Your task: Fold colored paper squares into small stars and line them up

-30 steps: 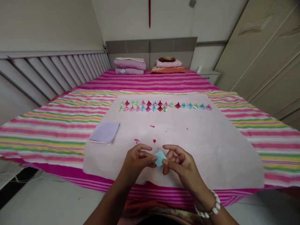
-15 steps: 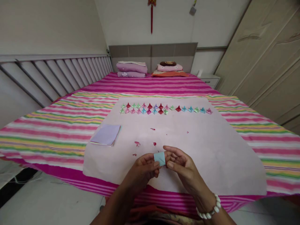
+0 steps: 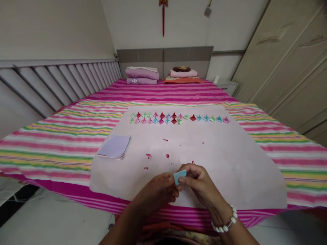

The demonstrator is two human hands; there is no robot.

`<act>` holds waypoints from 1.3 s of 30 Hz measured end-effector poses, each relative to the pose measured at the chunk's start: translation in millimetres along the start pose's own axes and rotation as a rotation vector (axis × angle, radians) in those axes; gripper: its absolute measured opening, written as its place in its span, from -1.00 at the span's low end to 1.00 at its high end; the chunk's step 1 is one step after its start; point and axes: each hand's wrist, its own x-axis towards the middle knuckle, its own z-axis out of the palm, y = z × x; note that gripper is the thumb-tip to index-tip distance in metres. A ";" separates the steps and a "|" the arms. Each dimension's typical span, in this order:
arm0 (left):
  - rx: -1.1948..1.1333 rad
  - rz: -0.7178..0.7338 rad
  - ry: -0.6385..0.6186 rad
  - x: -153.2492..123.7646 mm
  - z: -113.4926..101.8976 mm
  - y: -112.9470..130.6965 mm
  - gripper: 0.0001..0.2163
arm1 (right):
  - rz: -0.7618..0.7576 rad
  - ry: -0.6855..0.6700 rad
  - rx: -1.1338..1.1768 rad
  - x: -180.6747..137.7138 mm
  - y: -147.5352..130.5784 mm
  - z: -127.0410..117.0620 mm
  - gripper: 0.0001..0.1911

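Both my hands meet over the near edge of a pale pink sheet (image 3: 230, 160) spread on the bed. Between them is a small folded piece of light blue paper (image 3: 179, 176). My left hand (image 3: 158, 192) pinches its left side with fingers curled. My right hand (image 3: 198, 182), with a white bead bracelet at the wrist, pinches its right side between thumb and fingers. Far across the sheet lies a row of several small folded paper shapes (image 3: 176, 118) in red, pink, green and blue.
A stack of lilac paper squares (image 3: 114, 147) lies left on the sheet. Small red paper scraps (image 3: 149, 156) dot the middle. The striped bedspread (image 3: 58, 136) runs to folded pillows (image 3: 141, 74) at the headboard. A slatted rail (image 3: 51, 85) is left, wardrobe doors (image 3: 286, 64) right.
The blue paper looks smaller and more tightly folded than a second ago. Both hands have drawn closer together and slightly toward me. The view has shifted a little.
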 end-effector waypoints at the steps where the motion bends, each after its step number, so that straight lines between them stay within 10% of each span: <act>1: 0.100 0.086 0.062 -1.2 0.9 3.9 -0.73 | -0.003 0.047 -0.023 0.2 -1.3 -0.3 -0.87; 15: 0.400 0.380 0.273 -6.2 10.8 12.7 -0.81 | 0.012 0.257 -0.037 0.9 5.9 12.5 -0.77; 29: 0.475 0.390 0.153 -13.0 16.1 21.0 -0.86 | -0.034 0.261 -0.075 -7.9 1.2 15.1 -0.93; 39: 0.508 0.478 0.044 -19.7 17.1 23.4 -0.92 | -0.359 0.149 -0.344 -15.2 -11.2 14.6 -0.80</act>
